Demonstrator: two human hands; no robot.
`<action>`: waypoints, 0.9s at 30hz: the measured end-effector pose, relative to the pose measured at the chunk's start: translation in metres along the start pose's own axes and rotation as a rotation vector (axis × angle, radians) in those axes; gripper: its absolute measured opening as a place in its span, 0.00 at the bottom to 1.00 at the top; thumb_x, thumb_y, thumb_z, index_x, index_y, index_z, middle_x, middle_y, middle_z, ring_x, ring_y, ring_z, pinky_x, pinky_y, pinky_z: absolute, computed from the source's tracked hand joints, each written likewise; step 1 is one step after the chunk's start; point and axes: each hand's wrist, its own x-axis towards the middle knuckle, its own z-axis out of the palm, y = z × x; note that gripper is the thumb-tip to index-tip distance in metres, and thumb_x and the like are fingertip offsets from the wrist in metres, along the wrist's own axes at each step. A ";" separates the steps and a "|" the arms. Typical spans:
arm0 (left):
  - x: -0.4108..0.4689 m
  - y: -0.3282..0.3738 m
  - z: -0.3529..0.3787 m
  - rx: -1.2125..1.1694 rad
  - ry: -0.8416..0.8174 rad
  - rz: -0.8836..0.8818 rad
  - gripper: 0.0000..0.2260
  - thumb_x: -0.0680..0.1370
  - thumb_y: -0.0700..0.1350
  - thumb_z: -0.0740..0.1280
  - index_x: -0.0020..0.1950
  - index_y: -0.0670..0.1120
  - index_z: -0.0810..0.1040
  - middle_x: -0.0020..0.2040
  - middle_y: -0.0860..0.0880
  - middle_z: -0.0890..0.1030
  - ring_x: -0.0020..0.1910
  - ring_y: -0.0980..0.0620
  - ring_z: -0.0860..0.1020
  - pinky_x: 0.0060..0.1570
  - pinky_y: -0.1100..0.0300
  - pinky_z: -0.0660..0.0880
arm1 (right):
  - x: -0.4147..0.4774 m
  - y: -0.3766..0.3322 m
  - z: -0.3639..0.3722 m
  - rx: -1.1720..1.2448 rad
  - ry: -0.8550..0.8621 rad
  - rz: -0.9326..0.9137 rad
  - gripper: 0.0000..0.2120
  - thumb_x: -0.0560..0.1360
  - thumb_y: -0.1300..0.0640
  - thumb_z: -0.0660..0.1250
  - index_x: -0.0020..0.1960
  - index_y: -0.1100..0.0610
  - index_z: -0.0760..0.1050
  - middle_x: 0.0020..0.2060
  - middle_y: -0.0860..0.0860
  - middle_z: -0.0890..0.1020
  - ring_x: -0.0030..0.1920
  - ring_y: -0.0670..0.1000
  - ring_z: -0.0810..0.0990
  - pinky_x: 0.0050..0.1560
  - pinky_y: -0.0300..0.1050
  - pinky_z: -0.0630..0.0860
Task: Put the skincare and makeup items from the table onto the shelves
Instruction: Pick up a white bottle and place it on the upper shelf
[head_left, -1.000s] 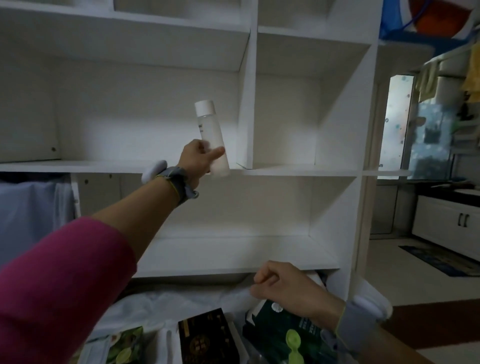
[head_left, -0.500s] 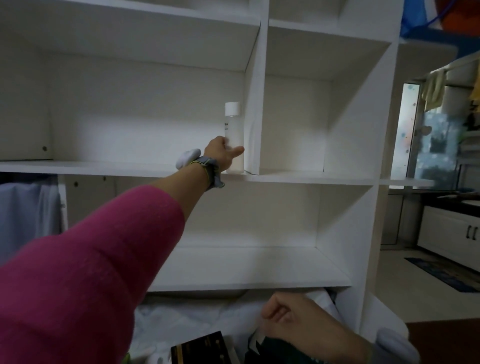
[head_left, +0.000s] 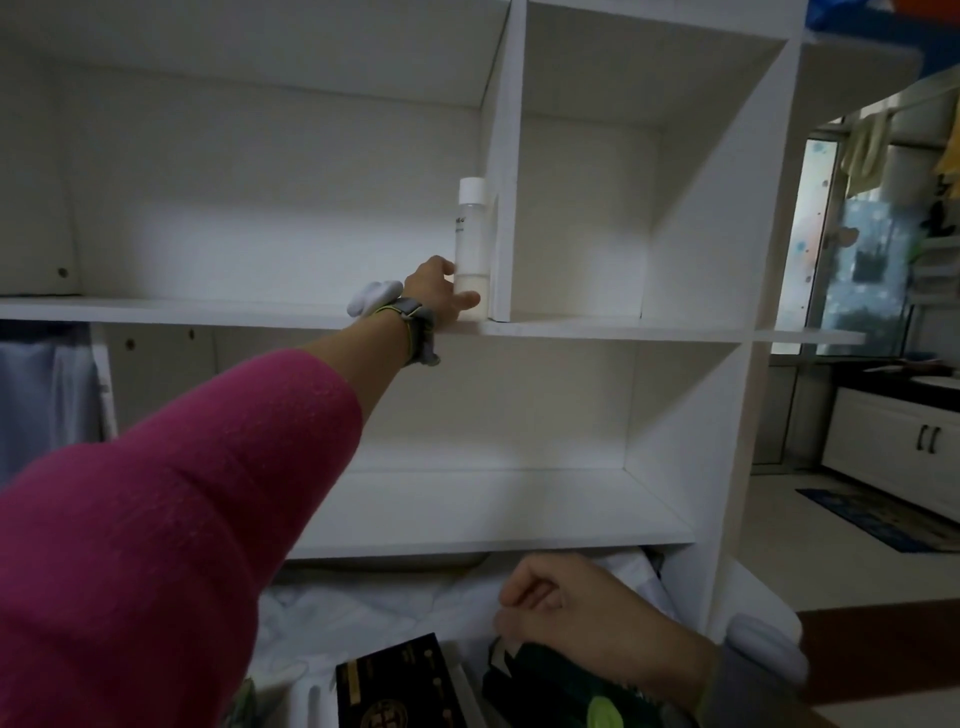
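Our left hand (head_left: 441, 288) curls round the base of the tall clear plastic bottle w/ white cap (head_left: 471, 244), upright on the white mid shelf (head_left: 208, 310), hard by the divider (head_left: 501, 156) on its right. Our right hand (head_left: 571, 613), curled, grip unclear, lies nearest the dark green pouch (head_left: 561, 688) below.

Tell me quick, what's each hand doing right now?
Left hand: closed round the base of the bottle on the shelf.
Right hand: fingers curled over the dark green packet; grip cannot be told.
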 end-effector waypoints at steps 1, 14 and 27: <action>0.000 0.001 -0.001 0.022 -0.010 0.004 0.23 0.74 0.47 0.71 0.67 0.45 0.70 0.59 0.46 0.81 0.56 0.43 0.79 0.61 0.48 0.74 | 0.000 0.000 0.001 -0.004 -0.003 0.000 0.13 0.69 0.48 0.74 0.50 0.54 0.80 0.48 0.52 0.83 0.50 0.49 0.82 0.54 0.40 0.78; -0.022 0.003 -0.026 0.037 -0.078 0.001 0.25 0.77 0.43 0.67 0.73 0.41 0.65 0.65 0.44 0.77 0.65 0.43 0.75 0.66 0.49 0.70 | -0.007 -0.017 0.001 0.033 -0.012 -0.044 0.10 0.71 0.51 0.73 0.48 0.55 0.81 0.44 0.51 0.83 0.43 0.43 0.79 0.45 0.35 0.76; -0.154 0.013 -0.054 -0.061 -0.130 0.036 0.18 0.78 0.45 0.68 0.65 0.40 0.72 0.52 0.44 0.81 0.52 0.41 0.81 0.52 0.45 0.80 | -0.050 -0.057 0.004 0.044 0.014 -0.113 0.05 0.72 0.53 0.73 0.44 0.53 0.81 0.41 0.48 0.84 0.44 0.45 0.81 0.47 0.40 0.77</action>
